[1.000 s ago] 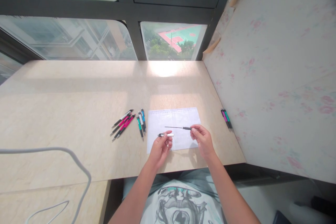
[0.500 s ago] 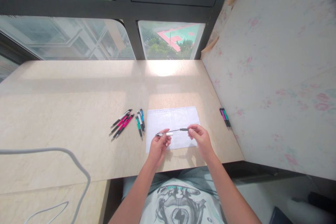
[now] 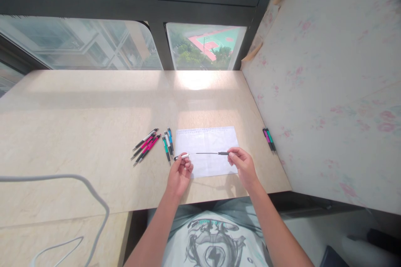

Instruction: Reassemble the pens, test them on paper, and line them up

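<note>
Between the fingers of my left hand is a white pen barrel with a dark end, held over the left edge of the paper. My right hand pinches the dark grip section of a pen; a thin dark refill sticks out of it toward the left. A gap lies between the refill's tip and the barrel. Under both hands is a white sheet of paper with a line of faint writing along its top.
Left of the paper lie a blue pen, a green pen and several pink and white pens. Two pens rest against the floral wall at right. A grey cable curves across the table at left.
My left hand has moved left with the white barrel, away from the refill. The refill is now fully exposed and apart from the barrel. My right hand has shifted slightly right.
</note>
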Demonstrator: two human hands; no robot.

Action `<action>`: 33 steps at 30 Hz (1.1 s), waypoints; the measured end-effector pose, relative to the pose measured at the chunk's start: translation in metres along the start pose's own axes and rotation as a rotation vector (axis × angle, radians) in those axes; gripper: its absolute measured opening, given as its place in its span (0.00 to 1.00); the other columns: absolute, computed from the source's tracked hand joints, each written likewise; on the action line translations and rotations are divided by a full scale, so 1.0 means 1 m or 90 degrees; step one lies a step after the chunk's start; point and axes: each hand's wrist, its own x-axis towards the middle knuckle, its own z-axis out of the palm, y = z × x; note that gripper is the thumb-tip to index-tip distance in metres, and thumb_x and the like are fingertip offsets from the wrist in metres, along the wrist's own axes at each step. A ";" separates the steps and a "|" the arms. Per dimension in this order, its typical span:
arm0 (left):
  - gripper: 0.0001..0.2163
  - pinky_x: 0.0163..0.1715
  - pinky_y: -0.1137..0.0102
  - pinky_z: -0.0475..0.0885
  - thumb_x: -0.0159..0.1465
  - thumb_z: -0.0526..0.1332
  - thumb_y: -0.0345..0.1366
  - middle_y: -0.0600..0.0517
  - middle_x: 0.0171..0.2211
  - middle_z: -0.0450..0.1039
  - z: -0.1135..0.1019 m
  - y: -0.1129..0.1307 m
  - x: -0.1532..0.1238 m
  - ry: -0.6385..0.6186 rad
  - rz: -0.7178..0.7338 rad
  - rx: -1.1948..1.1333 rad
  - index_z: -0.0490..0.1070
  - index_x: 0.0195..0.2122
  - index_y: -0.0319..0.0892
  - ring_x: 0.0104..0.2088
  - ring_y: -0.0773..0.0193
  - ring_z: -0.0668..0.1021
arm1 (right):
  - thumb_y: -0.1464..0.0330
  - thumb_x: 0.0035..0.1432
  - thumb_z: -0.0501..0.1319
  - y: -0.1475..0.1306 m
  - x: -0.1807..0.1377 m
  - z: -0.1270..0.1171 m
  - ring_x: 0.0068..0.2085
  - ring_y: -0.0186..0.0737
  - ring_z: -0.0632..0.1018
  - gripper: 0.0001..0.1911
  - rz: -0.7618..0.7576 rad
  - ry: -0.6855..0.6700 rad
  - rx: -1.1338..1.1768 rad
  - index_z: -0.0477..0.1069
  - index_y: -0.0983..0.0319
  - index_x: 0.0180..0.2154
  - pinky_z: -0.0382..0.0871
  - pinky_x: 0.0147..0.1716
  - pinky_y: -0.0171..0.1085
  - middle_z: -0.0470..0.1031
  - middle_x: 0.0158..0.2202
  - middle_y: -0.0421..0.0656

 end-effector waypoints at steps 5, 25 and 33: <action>0.07 0.28 0.77 0.71 0.61 0.64 0.32 0.52 0.26 0.70 0.006 -0.002 -0.002 -0.008 -0.003 0.004 0.75 0.38 0.35 0.25 0.74 0.71 | 0.64 0.55 0.64 0.001 -0.001 -0.001 0.25 0.33 0.67 0.08 0.004 0.009 -0.011 0.73 0.61 0.35 0.60 0.27 0.34 0.69 0.23 0.37; 0.08 0.28 0.78 0.70 0.58 0.67 0.34 0.50 0.28 0.73 0.007 -0.013 -0.003 -0.025 0.001 0.116 0.76 0.37 0.35 0.26 0.73 0.72 | 0.65 0.57 0.61 -0.031 -0.011 0.009 0.34 0.38 0.75 0.06 -0.101 -0.070 -0.319 0.74 0.60 0.35 0.69 0.33 0.36 0.76 0.36 0.44; 0.07 0.28 0.77 0.69 0.60 0.65 0.33 0.53 0.24 0.69 0.014 -0.035 -0.011 -0.055 -0.119 -0.053 0.75 0.37 0.36 0.25 0.73 0.69 | 0.66 0.61 0.58 -0.073 -0.021 0.033 0.30 0.38 0.73 0.07 -0.257 -0.140 -0.463 0.74 0.58 0.37 0.68 0.34 0.38 0.75 0.31 0.42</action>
